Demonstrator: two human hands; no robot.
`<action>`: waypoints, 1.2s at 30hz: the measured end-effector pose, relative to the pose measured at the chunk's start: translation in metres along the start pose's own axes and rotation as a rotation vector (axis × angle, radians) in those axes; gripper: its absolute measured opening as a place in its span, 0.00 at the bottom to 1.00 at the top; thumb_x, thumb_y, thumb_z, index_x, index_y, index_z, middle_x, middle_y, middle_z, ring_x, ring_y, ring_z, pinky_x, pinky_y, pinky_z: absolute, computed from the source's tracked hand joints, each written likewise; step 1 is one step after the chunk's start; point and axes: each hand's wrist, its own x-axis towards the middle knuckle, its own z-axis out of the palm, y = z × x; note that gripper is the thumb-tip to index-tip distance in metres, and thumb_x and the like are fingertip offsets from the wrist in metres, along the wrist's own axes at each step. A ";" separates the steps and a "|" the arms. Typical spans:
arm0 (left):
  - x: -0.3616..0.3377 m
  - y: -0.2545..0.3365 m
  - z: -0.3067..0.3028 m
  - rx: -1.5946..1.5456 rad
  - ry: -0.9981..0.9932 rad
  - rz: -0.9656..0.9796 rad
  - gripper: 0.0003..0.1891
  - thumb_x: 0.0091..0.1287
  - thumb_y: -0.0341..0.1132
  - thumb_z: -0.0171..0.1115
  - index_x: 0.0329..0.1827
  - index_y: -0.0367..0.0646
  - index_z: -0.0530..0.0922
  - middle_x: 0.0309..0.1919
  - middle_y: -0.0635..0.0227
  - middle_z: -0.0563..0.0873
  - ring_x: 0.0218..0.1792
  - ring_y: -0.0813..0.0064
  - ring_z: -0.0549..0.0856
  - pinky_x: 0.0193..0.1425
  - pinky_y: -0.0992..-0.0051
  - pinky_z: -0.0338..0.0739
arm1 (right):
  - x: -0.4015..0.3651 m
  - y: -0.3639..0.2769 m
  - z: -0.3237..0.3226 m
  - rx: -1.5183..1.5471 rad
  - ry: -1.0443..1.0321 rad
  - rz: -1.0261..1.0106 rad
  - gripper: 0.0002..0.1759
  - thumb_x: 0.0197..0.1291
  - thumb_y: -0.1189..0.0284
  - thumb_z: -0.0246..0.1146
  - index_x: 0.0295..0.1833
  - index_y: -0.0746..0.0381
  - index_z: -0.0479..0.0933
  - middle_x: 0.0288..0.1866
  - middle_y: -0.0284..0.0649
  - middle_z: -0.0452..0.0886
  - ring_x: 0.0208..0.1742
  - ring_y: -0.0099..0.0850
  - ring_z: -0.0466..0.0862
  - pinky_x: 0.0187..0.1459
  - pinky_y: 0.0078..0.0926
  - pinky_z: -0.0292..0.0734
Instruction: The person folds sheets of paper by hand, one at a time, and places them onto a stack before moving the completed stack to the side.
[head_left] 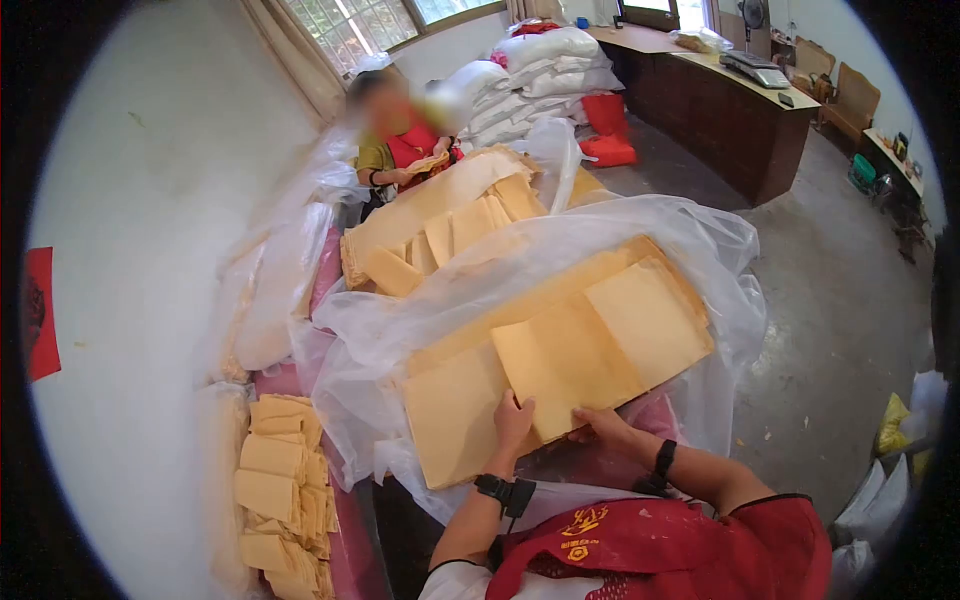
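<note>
A broad stack of thin yellow-tan sheets (455, 400) lies on clear plastic in front of me. Across its middle rests a folded tan sheet (562, 355), darker than the pale surface around it. My left hand (514, 420) pinches the near left part of that folded sheet, thumb on top. At its near edge, a short way to the right, my right hand (600, 426) has its thumb on top and its other fingers underneath, partly hidden.
Folded tan bundles (275, 470) are piled at the lower left. Beyond the plastic sheeting (690, 225), a co-worker (395, 140) handles sheets beside another stack (470, 195). White sacks (545, 80) and a dark wooden counter (720, 120) holding a scale (755, 70) stand behind.
</note>
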 end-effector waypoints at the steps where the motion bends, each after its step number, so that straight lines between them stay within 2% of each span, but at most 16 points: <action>1: 0.004 -0.007 0.003 -0.204 -0.085 -0.100 0.20 0.61 0.31 0.62 0.55 0.34 0.73 0.41 0.62 0.84 0.41 0.67 0.85 0.43 0.70 0.80 | -0.002 -0.001 0.002 0.059 0.001 0.059 0.16 0.69 0.60 0.55 0.48 0.62 0.78 0.41 0.41 0.83 0.35 0.33 0.85 0.39 0.28 0.80; 2: 0.008 -0.012 0.006 -0.408 -0.170 -0.196 0.18 0.61 0.31 0.62 0.54 0.34 0.74 0.42 0.64 0.84 0.42 0.69 0.85 0.43 0.71 0.80 | -0.004 0.003 0.002 0.056 0.004 0.054 0.16 0.69 0.60 0.55 0.48 0.62 0.78 0.41 0.41 0.83 0.35 0.33 0.85 0.39 0.28 0.80; 3: 0.009 -0.003 0.002 -0.413 -0.170 -0.185 0.18 0.61 0.31 0.62 0.54 0.34 0.74 0.42 0.64 0.84 0.42 0.69 0.85 0.43 0.71 0.80 | -0.011 0.004 0.004 -0.056 -0.217 -0.077 0.16 0.69 0.60 0.56 0.47 0.62 0.78 0.43 0.41 0.83 0.37 0.32 0.85 0.40 0.29 0.80; 4: 0.014 0.008 0.000 -0.694 -0.212 -0.236 0.17 0.63 0.30 0.60 0.54 0.34 0.74 0.43 0.64 0.83 0.42 0.70 0.84 0.44 0.71 0.80 | -0.011 -0.002 0.005 -0.175 -0.436 -0.212 0.16 0.68 0.60 0.57 0.46 0.62 0.79 0.45 0.41 0.82 0.39 0.32 0.84 0.41 0.30 0.80; 5: 0.014 0.018 -0.002 -0.973 -0.260 -0.294 0.15 0.65 0.30 0.58 0.53 0.33 0.74 0.44 0.63 0.83 0.42 0.71 0.84 0.46 0.70 0.80 | -0.014 -0.005 0.005 -0.181 -0.430 -0.221 0.16 0.68 0.60 0.57 0.46 0.62 0.79 0.45 0.41 0.82 0.39 0.32 0.84 0.41 0.30 0.80; 7: 0.010 0.051 -0.017 -0.986 -0.292 -0.281 0.15 0.65 0.28 0.57 0.54 0.35 0.74 0.44 0.64 0.83 0.43 0.71 0.84 0.46 0.70 0.82 | -0.054 -0.034 0.032 -0.900 -0.454 -0.663 0.14 0.67 0.63 0.58 0.46 0.63 0.79 0.48 0.42 0.82 0.45 0.35 0.83 0.47 0.35 0.79; 8: 0.012 0.065 -0.024 -0.999 -0.315 -0.264 0.14 0.65 0.27 0.55 0.54 0.36 0.74 0.45 0.66 0.82 0.43 0.72 0.84 0.45 0.70 0.83 | -0.060 -0.049 0.038 -1.139 -0.312 -1.088 0.17 0.66 0.64 0.59 0.54 0.63 0.76 0.50 0.43 0.82 0.51 0.37 0.82 0.53 0.38 0.77; 9: 0.013 0.073 -0.026 -1.002 -0.318 -0.263 0.14 0.65 0.27 0.55 0.54 0.36 0.74 0.45 0.66 0.82 0.43 0.72 0.84 0.45 0.70 0.83 | -0.057 -0.054 0.040 -1.142 -0.308 -1.086 0.17 0.66 0.64 0.59 0.54 0.63 0.76 0.50 0.43 0.82 0.51 0.37 0.82 0.53 0.38 0.77; 11: 0.016 0.086 -0.028 -0.956 -0.274 -0.257 0.15 0.67 0.29 0.54 0.56 0.34 0.73 0.46 0.64 0.83 0.46 0.71 0.84 0.50 0.70 0.80 | -0.035 -0.057 0.038 -1.463 0.087 -0.830 0.23 0.68 0.64 0.55 0.64 0.61 0.69 0.57 0.46 0.79 0.58 0.41 0.79 0.58 0.40 0.73; 13: 0.018 0.102 -0.034 -1.082 -0.284 -0.173 0.15 0.67 0.29 0.54 0.56 0.34 0.73 0.47 0.63 0.82 0.47 0.71 0.83 0.52 0.70 0.80 | 0.064 -0.012 -0.010 -1.381 0.410 -1.240 0.26 0.64 0.64 0.58 0.66 0.61 0.68 0.62 0.49 0.75 0.61 0.45 0.75 0.60 0.42 0.70; 14: 0.019 0.108 -0.039 -1.203 -0.290 -0.090 0.16 0.67 0.29 0.54 0.57 0.34 0.73 0.48 0.63 0.82 0.48 0.71 0.83 0.54 0.71 0.79 | 0.072 -0.019 -0.027 -1.425 0.486 -1.227 0.26 0.64 0.64 0.58 0.66 0.60 0.68 0.62 0.49 0.74 0.62 0.45 0.75 0.60 0.42 0.69; 17: 0.018 0.123 -0.058 -1.168 -0.296 -0.044 0.17 0.67 0.28 0.54 0.57 0.33 0.72 0.50 0.62 0.82 0.51 0.71 0.83 0.57 0.72 0.77 | 0.052 -0.063 -0.069 -1.588 0.535 -1.030 0.26 0.64 0.65 0.57 0.67 0.59 0.67 0.64 0.49 0.72 0.64 0.45 0.73 0.61 0.42 0.67; 23: 0.013 0.125 -0.070 -1.195 -0.302 -0.063 0.15 0.68 0.25 0.53 0.57 0.34 0.73 0.51 0.63 0.82 0.50 0.72 0.82 0.58 0.72 0.76 | 0.032 -0.097 -0.148 -1.679 0.636 -0.891 0.26 0.64 0.67 0.55 0.68 0.57 0.66 0.67 0.48 0.68 0.67 0.44 0.68 0.64 0.43 0.63; 30: 0.011 0.128 -0.082 -1.099 -0.250 0.028 0.13 0.67 0.24 0.53 0.54 0.35 0.74 0.49 0.63 0.83 0.49 0.73 0.83 0.58 0.73 0.76 | 0.041 -0.118 -0.167 -1.699 0.647 -0.891 0.27 0.65 0.70 0.53 0.70 0.54 0.65 0.71 0.48 0.64 0.71 0.43 0.63 0.68 0.43 0.58; 32: 0.015 0.125 -0.097 -1.047 -0.184 0.089 0.15 0.65 0.29 0.55 0.55 0.34 0.74 0.49 0.61 0.83 0.49 0.72 0.83 0.55 0.73 0.78 | 0.044 -0.122 -0.168 -1.703 0.647 -0.901 0.27 0.65 0.71 0.52 0.71 0.53 0.64 0.72 0.48 0.63 0.73 0.43 0.62 0.69 0.44 0.57; 36: 0.009 0.135 -0.152 -1.173 -0.107 0.023 0.12 0.66 0.25 0.53 0.51 0.37 0.75 0.47 0.64 0.84 0.45 0.75 0.84 0.50 0.75 0.79 | 0.048 -0.125 -0.161 -1.670 0.647 -0.915 0.28 0.65 0.72 0.51 0.72 0.51 0.64 0.75 0.48 0.60 0.75 0.43 0.59 0.70 0.44 0.54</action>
